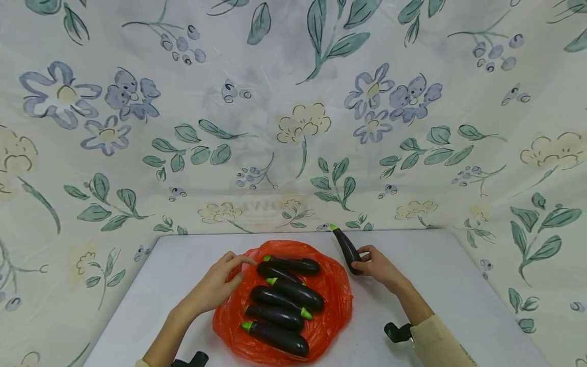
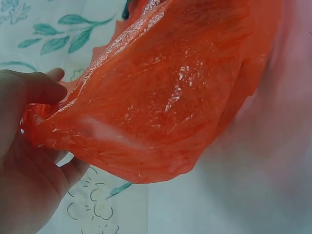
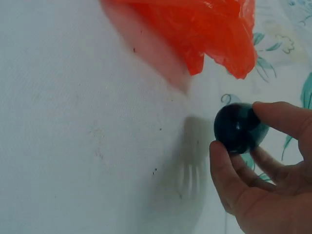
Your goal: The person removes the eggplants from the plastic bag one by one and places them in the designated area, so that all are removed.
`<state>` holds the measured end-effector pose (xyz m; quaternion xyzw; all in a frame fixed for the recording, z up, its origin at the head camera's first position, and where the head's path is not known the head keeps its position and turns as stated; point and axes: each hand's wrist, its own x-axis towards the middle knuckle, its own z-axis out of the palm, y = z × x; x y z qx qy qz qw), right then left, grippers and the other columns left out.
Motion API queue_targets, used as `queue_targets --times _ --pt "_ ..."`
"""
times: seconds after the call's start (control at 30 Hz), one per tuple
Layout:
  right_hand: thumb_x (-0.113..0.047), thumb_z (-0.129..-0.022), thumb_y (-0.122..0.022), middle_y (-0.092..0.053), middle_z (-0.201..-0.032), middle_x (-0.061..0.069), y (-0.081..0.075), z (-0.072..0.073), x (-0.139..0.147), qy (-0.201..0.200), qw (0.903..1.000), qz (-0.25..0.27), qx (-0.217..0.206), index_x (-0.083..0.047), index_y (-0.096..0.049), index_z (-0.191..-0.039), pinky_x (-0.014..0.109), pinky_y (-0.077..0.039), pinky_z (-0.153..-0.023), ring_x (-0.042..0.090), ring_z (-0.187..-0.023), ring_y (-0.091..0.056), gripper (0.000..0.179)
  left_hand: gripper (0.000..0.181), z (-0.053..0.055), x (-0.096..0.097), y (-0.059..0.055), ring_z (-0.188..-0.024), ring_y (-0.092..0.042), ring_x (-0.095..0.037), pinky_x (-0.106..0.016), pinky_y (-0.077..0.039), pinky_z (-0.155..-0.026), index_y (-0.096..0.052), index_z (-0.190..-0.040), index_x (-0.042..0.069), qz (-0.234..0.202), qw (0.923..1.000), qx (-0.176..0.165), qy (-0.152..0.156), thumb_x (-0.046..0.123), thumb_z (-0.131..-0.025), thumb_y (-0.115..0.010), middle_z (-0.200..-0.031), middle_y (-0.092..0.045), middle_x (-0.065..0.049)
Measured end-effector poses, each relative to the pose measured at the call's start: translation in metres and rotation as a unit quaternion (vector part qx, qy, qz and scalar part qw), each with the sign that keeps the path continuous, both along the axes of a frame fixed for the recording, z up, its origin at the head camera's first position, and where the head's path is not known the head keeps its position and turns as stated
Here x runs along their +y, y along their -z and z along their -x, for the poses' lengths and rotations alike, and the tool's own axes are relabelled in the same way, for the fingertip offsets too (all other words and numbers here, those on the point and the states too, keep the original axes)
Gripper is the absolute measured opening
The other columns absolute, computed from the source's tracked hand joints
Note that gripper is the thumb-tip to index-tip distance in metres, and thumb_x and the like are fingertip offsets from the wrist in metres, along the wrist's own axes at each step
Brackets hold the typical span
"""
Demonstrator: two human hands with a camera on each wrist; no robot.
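Observation:
My right hand [image 1: 380, 267] grips a dark eggplant [image 1: 347, 248] by its rounded end, to the right of the red plastic bag [image 1: 338, 311]. The green stem end of that eggplant points toward the back of the table. In the right wrist view, the thumb and fingers go round the glossy rounded end [image 3: 239, 127]. On the left, my left hand [image 1: 214, 285] pinches the bag's edge; the left wrist view has the red film [image 2: 146, 97] gathered between thumb and fingers. Several more eggplants [image 1: 277, 336] lie side by side in the opened bag, some overlapping.
A white table [image 1: 183, 255] carries the bag, and its back edge meets a floral-patterned sheet [image 1: 257, 117]. Black wrist devices [image 1: 397, 332] show at both wrists. In the right wrist view, a shadow falls on the table below the right hand.

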<state>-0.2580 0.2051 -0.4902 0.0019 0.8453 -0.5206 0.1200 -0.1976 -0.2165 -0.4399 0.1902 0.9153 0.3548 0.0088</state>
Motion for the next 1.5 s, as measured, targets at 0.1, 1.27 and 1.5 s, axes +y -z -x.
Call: queue_targets --times 0.1,1.27,1.5 --pt "-0.019 -0.09 -0.071 -0.058 -0.116 0.021 0.001 -0.001 0.002 0.004 0.9998 -0.017 0.002 0.0 -0.048 -0.132 0.041 -0.055 -0.082 0.025 -0.091 -0.063 0.052 0.032 0.0 0.001 0.0 -0.086 -0.047 -0.019 -0.025 -0.047 -0.067 -0.064 -0.125 0.022 0.003 1.0 0.007 0.006 0.004 -0.097 -0.06 -0.099 -0.049 0.0" --pt "-0.02 -0.09 -0.074 -0.061 -0.116 0.02 0.018 0.006 0.006 0.001 0.996 -0.075 0.048 -0.009 -0.056 -0.133 0.036 -0.057 -0.07 0.026 -0.086 -0.061 0.047 0.035 0.001 0.001 -0.002 -0.083 -0.047 -0.019 -0.025 -0.045 -0.063 -0.063 -0.127 0.022 0.004 0.9999 -0.013 0.008 0.005 -0.097 -0.059 -0.097 -0.048 -0.002" --pt "-0.023 -0.091 -0.073 -0.058 -0.123 0.022 0.013 0.006 0.005 0.005 0.9951 -0.082 0.056 -0.01 -0.055 -0.133 0.038 -0.057 -0.071 0.029 -0.091 -0.061 0.047 0.035 0.0 0.0 -0.003 -0.086 -0.048 -0.019 -0.025 -0.048 -0.067 -0.063 -0.126 0.023 0.006 0.9999 -0.006 0.008 0.004 -0.097 -0.06 -0.099 -0.049 -0.001"
